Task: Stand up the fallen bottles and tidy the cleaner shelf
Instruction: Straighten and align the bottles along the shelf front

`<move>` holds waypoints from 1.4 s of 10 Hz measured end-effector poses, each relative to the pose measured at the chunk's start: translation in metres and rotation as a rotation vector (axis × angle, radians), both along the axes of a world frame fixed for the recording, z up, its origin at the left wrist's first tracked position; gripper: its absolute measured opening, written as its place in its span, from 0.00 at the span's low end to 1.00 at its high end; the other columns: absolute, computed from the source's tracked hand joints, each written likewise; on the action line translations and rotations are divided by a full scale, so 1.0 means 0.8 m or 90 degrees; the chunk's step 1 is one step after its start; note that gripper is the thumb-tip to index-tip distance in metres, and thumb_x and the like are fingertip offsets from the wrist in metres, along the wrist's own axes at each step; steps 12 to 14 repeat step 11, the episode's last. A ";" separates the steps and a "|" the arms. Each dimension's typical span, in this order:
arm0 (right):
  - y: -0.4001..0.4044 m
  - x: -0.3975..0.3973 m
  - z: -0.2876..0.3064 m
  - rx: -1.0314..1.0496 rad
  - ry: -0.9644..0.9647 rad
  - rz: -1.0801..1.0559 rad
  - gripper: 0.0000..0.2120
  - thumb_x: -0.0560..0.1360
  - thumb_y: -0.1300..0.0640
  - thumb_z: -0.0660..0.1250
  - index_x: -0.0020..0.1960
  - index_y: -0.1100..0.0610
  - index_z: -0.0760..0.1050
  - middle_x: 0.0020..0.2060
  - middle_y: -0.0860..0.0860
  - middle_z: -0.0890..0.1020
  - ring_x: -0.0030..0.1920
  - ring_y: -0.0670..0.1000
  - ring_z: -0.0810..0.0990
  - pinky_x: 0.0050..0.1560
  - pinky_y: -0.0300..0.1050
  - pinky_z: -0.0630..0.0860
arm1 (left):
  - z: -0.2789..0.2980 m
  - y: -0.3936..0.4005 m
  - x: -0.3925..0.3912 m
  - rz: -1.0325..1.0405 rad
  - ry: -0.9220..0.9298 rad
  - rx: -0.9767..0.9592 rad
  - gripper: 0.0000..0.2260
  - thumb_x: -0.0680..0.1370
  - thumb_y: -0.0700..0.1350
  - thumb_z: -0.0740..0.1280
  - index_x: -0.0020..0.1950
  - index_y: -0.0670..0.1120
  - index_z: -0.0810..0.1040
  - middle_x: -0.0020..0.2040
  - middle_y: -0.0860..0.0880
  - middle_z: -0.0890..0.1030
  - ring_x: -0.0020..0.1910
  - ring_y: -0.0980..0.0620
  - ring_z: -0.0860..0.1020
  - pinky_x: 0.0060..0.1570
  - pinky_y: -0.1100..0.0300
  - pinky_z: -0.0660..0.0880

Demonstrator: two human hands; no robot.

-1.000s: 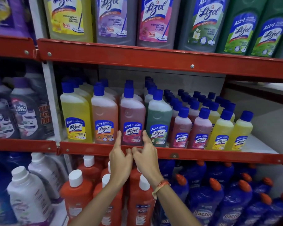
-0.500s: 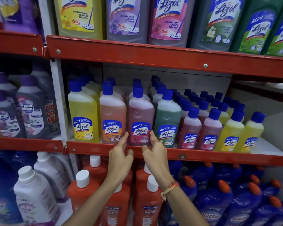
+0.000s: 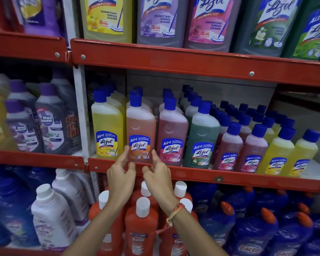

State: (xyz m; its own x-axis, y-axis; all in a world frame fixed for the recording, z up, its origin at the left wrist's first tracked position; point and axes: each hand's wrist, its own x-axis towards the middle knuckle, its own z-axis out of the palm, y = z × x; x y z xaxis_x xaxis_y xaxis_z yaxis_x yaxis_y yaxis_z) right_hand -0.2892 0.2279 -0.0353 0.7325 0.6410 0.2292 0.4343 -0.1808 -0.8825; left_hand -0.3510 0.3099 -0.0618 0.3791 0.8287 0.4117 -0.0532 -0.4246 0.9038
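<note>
Tidying step: orange bottle [image 3: 140,133] flanked at its base by left hand [image 3: 120,179] and right hand [image 3: 158,179], grips open, fingertips barely touching. Next, squaring toward 12 o'clock is judged needed.

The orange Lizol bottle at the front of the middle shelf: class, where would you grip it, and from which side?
Grip the orange bottle low on its flat body, at label height, one hand on each narrow side, coming from the front. It stands upright at the shelf edge with neighbours close beside it, so only the front is free. The left hand and right hand already flank it.
</note>
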 end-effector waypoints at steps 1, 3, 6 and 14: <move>0.002 0.005 -0.001 0.008 0.010 -0.010 0.31 0.74 0.63 0.61 0.76 0.56 0.61 0.60 0.54 0.82 0.48 0.49 0.77 0.60 0.49 0.77 | 0.002 0.002 0.000 -0.015 -0.006 -0.010 0.23 0.74 0.35 0.62 0.69 0.48 0.71 0.65 0.48 0.77 0.66 0.55 0.73 0.68 0.51 0.70; 0.007 -0.010 -0.005 0.201 0.050 -0.048 0.25 0.74 0.66 0.62 0.70 0.56 0.71 0.59 0.46 0.81 0.60 0.44 0.80 0.66 0.42 0.74 | 0.004 0.014 -0.021 0.086 -0.087 0.023 0.20 0.72 0.41 0.61 0.61 0.56 0.77 0.41 0.64 0.81 0.42 0.57 0.75 0.50 0.54 0.76; 0.058 -0.037 -0.014 0.055 0.058 0.179 0.33 0.75 0.62 0.59 0.78 0.54 0.56 0.48 0.41 0.77 0.53 0.46 0.73 0.60 0.39 0.68 | 0.017 0.072 -0.043 0.130 -0.064 -0.024 0.22 0.75 0.41 0.59 0.69 0.48 0.71 0.65 0.47 0.77 0.55 0.59 0.75 0.59 0.60 0.69; 0.067 -0.039 0.001 -0.048 0.088 0.180 0.33 0.76 0.58 0.57 0.79 0.53 0.52 0.53 0.49 0.73 0.66 0.60 0.74 0.71 0.54 0.68 | 0.019 0.058 -0.039 0.198 0.009 -0.014 0.24 0.71 0.47 0.56 0.68 0.51 0.71 0.64 0.44 0.78 0.58 0.48 0.77 0.61 0.49 0.71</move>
